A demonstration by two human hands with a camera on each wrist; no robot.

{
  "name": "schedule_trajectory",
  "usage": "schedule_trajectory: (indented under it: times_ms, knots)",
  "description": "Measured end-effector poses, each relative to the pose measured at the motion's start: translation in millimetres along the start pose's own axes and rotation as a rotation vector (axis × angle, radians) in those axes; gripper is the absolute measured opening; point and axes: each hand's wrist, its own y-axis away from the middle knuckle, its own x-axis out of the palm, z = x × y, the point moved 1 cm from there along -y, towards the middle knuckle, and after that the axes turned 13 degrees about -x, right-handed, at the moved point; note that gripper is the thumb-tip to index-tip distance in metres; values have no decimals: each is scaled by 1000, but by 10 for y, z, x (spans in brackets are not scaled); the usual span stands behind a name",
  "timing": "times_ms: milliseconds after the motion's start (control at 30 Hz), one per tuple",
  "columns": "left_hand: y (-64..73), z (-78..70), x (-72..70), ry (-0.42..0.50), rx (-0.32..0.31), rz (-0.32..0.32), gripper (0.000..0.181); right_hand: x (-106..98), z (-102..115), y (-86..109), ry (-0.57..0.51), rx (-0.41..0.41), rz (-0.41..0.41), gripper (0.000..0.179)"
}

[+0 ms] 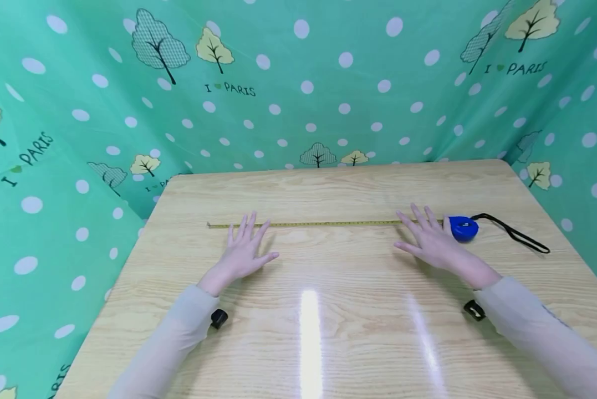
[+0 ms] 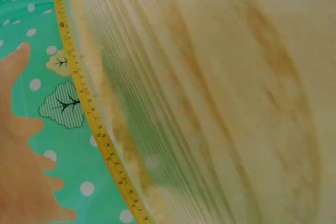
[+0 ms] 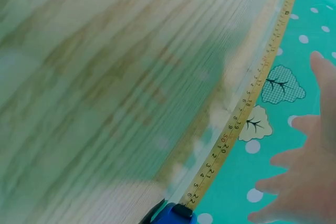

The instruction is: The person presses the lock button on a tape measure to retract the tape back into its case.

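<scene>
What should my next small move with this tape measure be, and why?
Perhaps grip the blue tape measure case with your right hand: that hand is empty beside it, your left hand is empty too, and the yellow blade is extended.

Partly hidden in head view, toward the far edge of the worktop (image 1: 268,332): tape blade (image 1: 333,224), behind fingers of left hand (image 1: 242,254) and right hand (image 1: 434,244); touching or not, impossible to tell. Too small to read there: blade markings (image 1: 308,224). Cut off below: near worktop edge, both sleeves (image 1: 173,332). Cut off in wrist views: each hand; on the right, blue case (image 3: 176,216).
</scene>
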Motion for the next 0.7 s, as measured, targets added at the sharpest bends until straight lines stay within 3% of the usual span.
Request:
schedule_trajectory:
  times_ms: [333,533,700]
  knots:
    - [36,127,-6,71,25,-12,74,-25,-72,80,-15,-19,-49,73]
    - [30,224,-33,127,55,-58,65,-46,-163,153,2,-41,-72,72]
    - [-1,340,-69,148,36,-85,60,-72,-259,200,31,-61,-111,69]
